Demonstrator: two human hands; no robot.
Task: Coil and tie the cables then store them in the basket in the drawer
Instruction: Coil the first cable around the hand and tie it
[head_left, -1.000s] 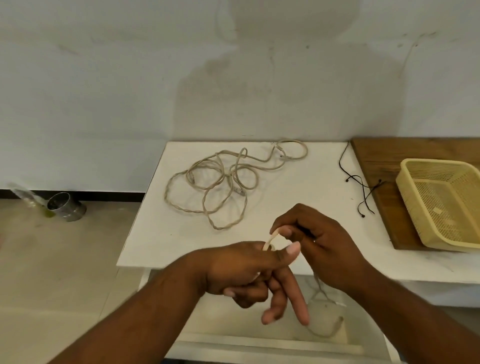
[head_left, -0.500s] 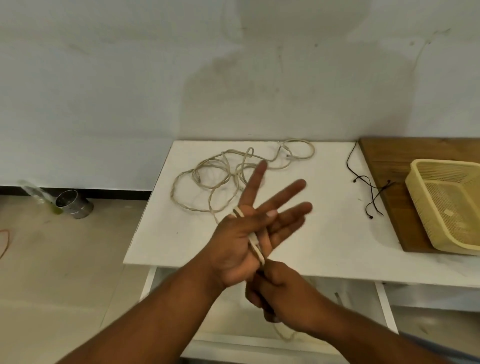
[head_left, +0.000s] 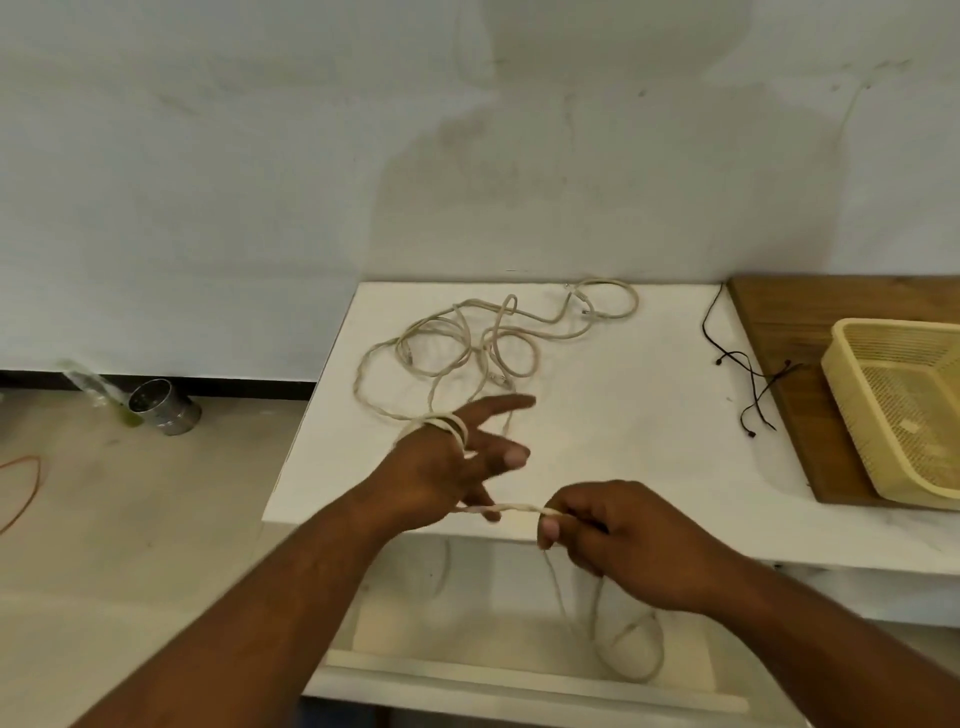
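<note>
- We note a metal can (head_left: 165, 407) lying on the floor at 9 o'clock of the table, against the wall base, with a thin orange wire (head_left: 26, 486) on the floor further left.
- We find the left hand (head_left: 451, 464) over the table's front edge, fingers spread open, with several turns of a beige cable (head_left: 457, 426) wrapped around the base of the fingers.
- We record a loose tangle of beige cable (head_left: 467, 343) lying on the white table (head_left: 623, 415) at 12 o'clock of the left hand; whether it joins the wrapped turns we cannot tell.
- We observe a taut run of the wrapped cable leading from the left hand to the right hand (head_left: 623, 540), which is closed, pinching the cable between thumb and fingers.
- We see the slack falling at 6 o'clock from the right hand into the open drawer (head_left: 519, 670), where it forms a loop.
- We log a thin black cord (head_left: 748, 374) lying across the table's right edge onto a wooden board (head_left: 789, 332).
- We place the yellow basket (head_left: 852, 415) on that board at 3 o'clock of the table, not in the drawer.
</note>
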